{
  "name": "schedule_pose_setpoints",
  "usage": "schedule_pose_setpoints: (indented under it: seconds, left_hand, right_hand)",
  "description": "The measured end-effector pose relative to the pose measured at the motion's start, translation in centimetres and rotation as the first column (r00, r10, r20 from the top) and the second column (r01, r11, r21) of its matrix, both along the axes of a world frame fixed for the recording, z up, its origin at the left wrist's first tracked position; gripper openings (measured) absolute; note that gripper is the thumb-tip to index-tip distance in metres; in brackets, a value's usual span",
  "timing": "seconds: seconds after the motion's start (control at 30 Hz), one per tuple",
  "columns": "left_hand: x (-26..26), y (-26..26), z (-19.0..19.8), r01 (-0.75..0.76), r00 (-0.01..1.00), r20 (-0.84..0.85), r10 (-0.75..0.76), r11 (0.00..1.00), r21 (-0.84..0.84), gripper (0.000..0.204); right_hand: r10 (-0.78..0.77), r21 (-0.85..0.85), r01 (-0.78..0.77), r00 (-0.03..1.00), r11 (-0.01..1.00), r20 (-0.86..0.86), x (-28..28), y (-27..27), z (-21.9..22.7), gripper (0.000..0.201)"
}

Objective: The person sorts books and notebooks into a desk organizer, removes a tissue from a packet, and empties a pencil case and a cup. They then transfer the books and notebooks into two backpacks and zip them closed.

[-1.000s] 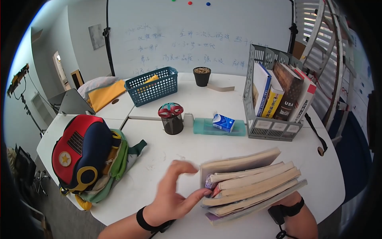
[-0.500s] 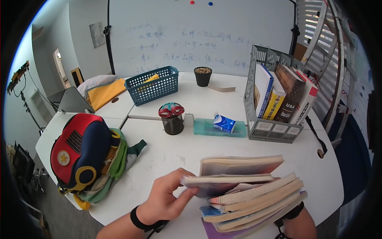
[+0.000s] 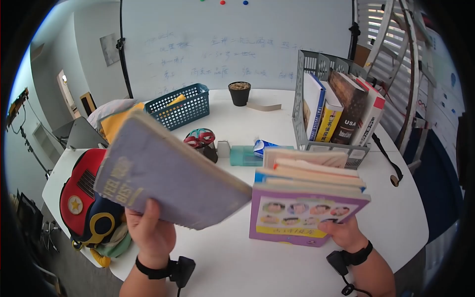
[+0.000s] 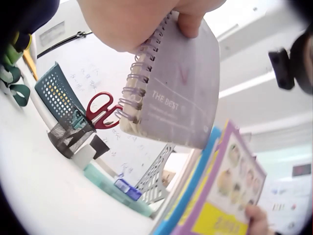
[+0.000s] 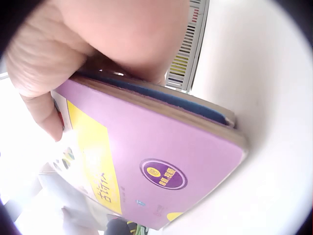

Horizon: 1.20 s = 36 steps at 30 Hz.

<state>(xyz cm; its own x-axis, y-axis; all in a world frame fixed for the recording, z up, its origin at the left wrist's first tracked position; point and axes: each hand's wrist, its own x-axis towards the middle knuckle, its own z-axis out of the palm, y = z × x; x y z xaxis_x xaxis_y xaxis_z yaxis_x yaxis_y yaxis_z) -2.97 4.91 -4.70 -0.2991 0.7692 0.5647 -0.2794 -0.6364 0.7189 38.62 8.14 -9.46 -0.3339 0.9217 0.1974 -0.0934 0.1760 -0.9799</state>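
My left hand [image 3: 152,230] grips a lavender spiral notebook [image 3: 173,173], thumb on its cover, raised and tilted left of the other books. Its wire binding and the words "THE BEST" show in the left wrist view. With its thumb on the front cover, my right hand [image 3: 347,232] holds a stack of books upright above the table. The front one is a purple book [image 3: 267,213] with small round portraits and a yellow band; blue and cream edges of several others show behind it. In the right wrist view, the purple book [image 5: 195,142] lies under the fingers.
A grey file rack [image 3: 300,99] with several upright books stands at the back right. Behind the stack are a teal case [image 3: 242,156] and a mesh cup [image 3: 210,153] with scissors. A red and blue backpack [image 3: 81,173] sits left, a teal basket [image 3: 180,109] farther back.
My left hand has drawn the lavender notebook out of the stack and swung it up to the left. My right hand has turned the stack so the purple cover faces me.
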Motion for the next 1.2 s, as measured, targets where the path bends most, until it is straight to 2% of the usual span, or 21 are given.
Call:
schedule_pose_setpoints:
  seconds: [0.1,0.17,0.2,0.23,0.27,0.3,0.37,0.43,0.5,0.53,0.57,0.63,0.7,0.77,0.83,0.9,0.93,1.07,1.1,1.17,1.2]
  left_hand:
    - [1.2,-0.6,0.5,0.048,0.995,0.092,-0.049,0.999,0.015,0.039]
    - [1.7,-1.4,-0.7,0.392,0.918,0.086,-0.386,0.918,-0.061,0.037]
    - [2.2,-1.8,-0.5,0.413,0.9,-0.062,-0.432,0.89,-0.194,0.036]
    - [3.4,-2.3,0.0,0.407,0.852,-0.201,-0.483,0.853,-0.327,0.035]
    - [4.6,-2.1,-0.3,0.323,0.81,-0.414,-0.415,0.905,-0.275,0.029]
    - [6.0,-1.8,-0.6,0.249,0.729,-0.605,-0.321,0.947,-0.202,0.024]
    - [8.7,-2.4,-0.3,0.156,0.735,-0.633,-0.243,0.969,-0.191,0.022]
    - [9.0,-2.6,-0.3,0.162,0.74,-0.598,-0.306,0.945,-0.283,0.024]
    - [9.0,-2.7,-0.7,0.313,0.714,-0.569,-0.408,0.913,-0.262,0.024]
    - [9.8,-2.9,0.2,0.345,0.691,-0.608,-0.39,0.918,-0.197,0.026]
    - [9.6,-2.9,0.5,0.339,0.695,-0.607,-0.385,0.92,-0.196,0.026]
    - [9.0,-3.1,0.6,0.237,0.627,-0.74,-0.245,0.964,-0.118,0.032]
    - [7.2,-2.5,-1.6,0.001,0.718,-0.686,0.122,0.985,0.175,0.051]
    - [6.2,-1.9,-0.2,-0.258,0.747,-0.569,0.345,0.938,0.231,0.056]
    - [6.4,-1.1,0.6,-0.322,0.787,-0.493,0.37,0.929,0.184,0.056]
    - [6.0,-1.0,0.0,-0.027,0.708,-0.706,-0.023,0.998,-0.061,0.052]
    - [6.6,-1.5,-0.8,-0.024,0.696,-0.716,-0.06,0.994,-0.106,0.049]
    - [6.1,-1.2,-0.3,0.463,0.463,-0.818,-0.343,0.88,-0.107,0.036]
    - [6.1,-1.1,-0.1,0.465,0.463,-0.816,-0.346,0.878,-0.108,0.036]
    - [5.9,-1.0,0.1,0.527,0.462,-0.767,-0.445,0.833,-0.165,0.052]
    - [5.3,-0.6,-0.1,0.565,0.478,-0.652,-0.588,0.775,-0.285,0.073]
  right_hand:
    - [-0.065,-0.07,0.059,0.993,0.996,-0.096,-1.1,0.0,0.4,0.065]
    - [-0.046,-0.054,0.042,0.997,0.998,-0.067,-0.6,-0.1,0.0,0.063]
    - [-0.051,-0.053,0.047,0.996,0.998,-0.079,-0.2,-0.2,-0.8,0.068]
    - [-0.055,-0.053,0.05,0.994,0.997,-0.091,0.1,-0.4,-1.6,0.073]
    - [0.079,-0.011,-0.083,0.97,0.996,-0.228,0.1,-0.5,-1.9,0.096]
    - [0.083,-0.009,-0.087,0.971,0.996,-0.226,-0.3,-0.7,-1.6,0.096]
    - [0.196,-0.044,-0.22,0.933,0.975,-0.303,-1.6,-1.7,-0.4,0.117]
    - [0.232,-0.094,-0.272,0.923,0.958,-0.306,-1.3,-1.9,-0.9,0.119]
    - [0.366,0.137,-0.377,0.925,0.916,0.105,-0.4,-1.1,-1.3,0.113]
    - [0.25,0.222,-0.321,0.922,0.921,0.296,-0.9,-1.4,-1.0,0.087]
    - [0.257,0.222,-0.328,0.92,0.918,0.297,-1.0,-1.2,-1.0,0.087]
    - [0.267,0.217,-0.336,0.918,0.916,0.292,-0.1,-1.5,-1.8,0.086]
    - [0.267,0.215,-0.332,0.921,0.918,0.282,-0.1,-1.8,-2.2,0.085]
    - [0.257,0.218,-0.318,0.928,0.923,0.268,0.6,-2.0,-2.2,0.085]
    - [0.253,0.215,-0.31,0.933,0.926,0.256,1.2,-2.2,-2.4,0.084]
    - [0.257,0.212,-0.312,0.933,0.926,0.251,0.7,-2.0,-2.5,0.083]
    - [0.26,0.209,-0.314,0.933,0.926,0.249,0.7,-2.1,-2.3,0.083]
    - [0.258,0.21,-0.306,0.939,0.929,0.228,-4.0,1.6,1.3,0.082]
    - [0.257,0.208,-0.303,0.94,0.93,0.223,-2.9,0.9,0.5,0.081]
    - [0.26,0.201,-0.304,0.941,0.931,0.216,-2.8,0.6,0.0,0.081]
    - [0.264,0.199,-0.306,0.941,0.931,0.21,-3.7,1.0,0.5,0.08]
